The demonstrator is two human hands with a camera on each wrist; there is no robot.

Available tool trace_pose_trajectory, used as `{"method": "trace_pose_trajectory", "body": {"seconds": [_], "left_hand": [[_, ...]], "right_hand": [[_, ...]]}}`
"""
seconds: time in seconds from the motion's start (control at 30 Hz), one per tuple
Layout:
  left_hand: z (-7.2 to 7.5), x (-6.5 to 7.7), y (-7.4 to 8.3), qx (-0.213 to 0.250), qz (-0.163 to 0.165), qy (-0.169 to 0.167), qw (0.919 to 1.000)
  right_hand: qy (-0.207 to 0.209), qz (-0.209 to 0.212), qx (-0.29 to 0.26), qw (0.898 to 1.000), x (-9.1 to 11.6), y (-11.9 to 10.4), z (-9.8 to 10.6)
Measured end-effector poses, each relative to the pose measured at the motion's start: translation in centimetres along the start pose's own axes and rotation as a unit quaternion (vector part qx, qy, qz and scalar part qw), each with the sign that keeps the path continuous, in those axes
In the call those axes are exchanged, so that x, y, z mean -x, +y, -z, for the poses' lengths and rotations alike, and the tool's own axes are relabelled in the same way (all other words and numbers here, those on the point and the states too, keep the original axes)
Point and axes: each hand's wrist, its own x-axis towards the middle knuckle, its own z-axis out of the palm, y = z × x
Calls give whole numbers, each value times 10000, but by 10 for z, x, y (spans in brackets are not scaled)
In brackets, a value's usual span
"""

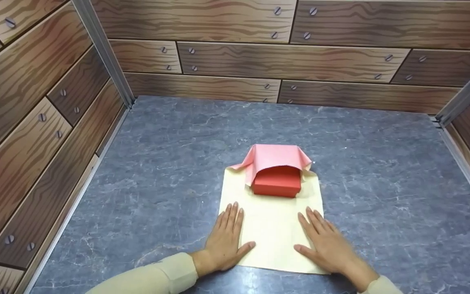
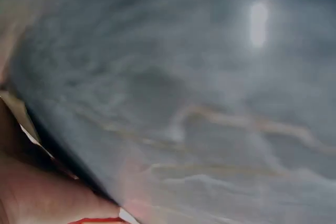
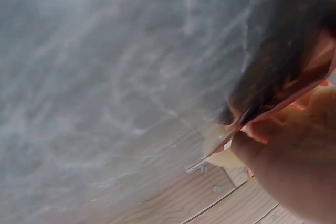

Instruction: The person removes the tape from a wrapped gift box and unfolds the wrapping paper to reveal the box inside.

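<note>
A small red box [image 1: 276, 184] sits on the far part of a sheet of wrapping paper [image 1: 273, 237], pale yellow on the upward face and pink on the other. The sheet's far end, a pink flap [image 1: 276, 155], is folded over the top of the box and flares at both sides. On the sheet's left edge lies my left hand [image 1: 225, 241], fingers straight and pointing away. My right hand [image 1: 327, 245] rests likewise at the right edge. In the wrist views, parts of the left hand [image 2: 52, 198] and right hand [image 3: 294, 166] show at the borders.
A grey marbled tabletop [image 1: 169, 163] surrounds the paper. Wood-plank-patterned panels [image 1: 235, 59] rise at the back, the left and the right. Metal corner posts [image 1: 106, 53] join them. Both wrist views show mostly blurred tabletop.
</note>
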Motion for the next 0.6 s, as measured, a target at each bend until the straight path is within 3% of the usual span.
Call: {"method": "trace_pose_trajectory", "body": {"seconds": [0.27, 0.6], "left_hand": [[-5, 2, 2, -616, -63, 166, 9979], [0, 0, 4, -503, -24, 81, 9987]], "right_hand": [[-24, -262, 311, 9992, 3, -1, -7], [268, -261, 569, 9977, 5, 1, -11]]}}
